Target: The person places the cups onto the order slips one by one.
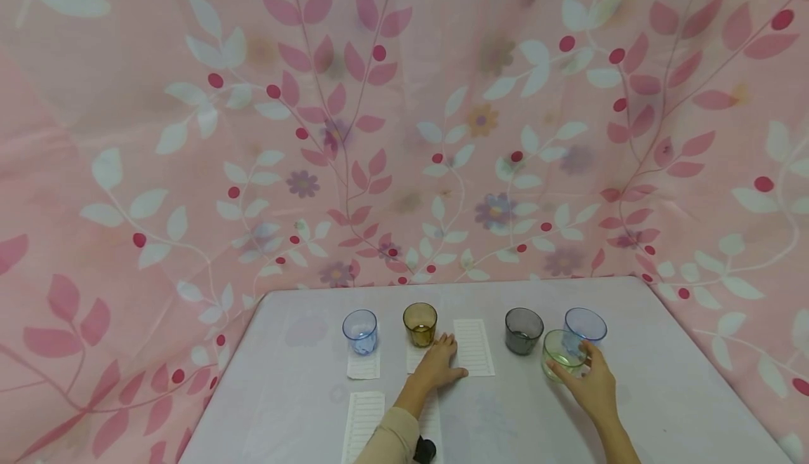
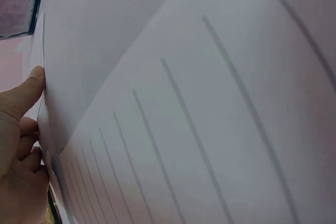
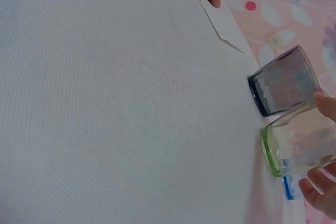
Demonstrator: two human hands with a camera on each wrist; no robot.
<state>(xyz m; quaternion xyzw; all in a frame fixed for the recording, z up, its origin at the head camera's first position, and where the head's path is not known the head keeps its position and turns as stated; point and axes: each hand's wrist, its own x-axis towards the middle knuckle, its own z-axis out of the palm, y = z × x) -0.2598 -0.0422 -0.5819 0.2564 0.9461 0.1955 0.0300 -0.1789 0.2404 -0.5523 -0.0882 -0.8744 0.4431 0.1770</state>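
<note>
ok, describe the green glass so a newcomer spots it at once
On the table, go to the three glasses at right in the head view. The green glass is nearest the camera, with the blue glass behind it and the gray glass to its left. Of these, it alone is green-tinted and held by the right hand.

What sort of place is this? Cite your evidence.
Probably an improvised indoor activity space: a pink leaf-print backdrop stands behind a white table, and tinted tumblers are set out on it.
</note>
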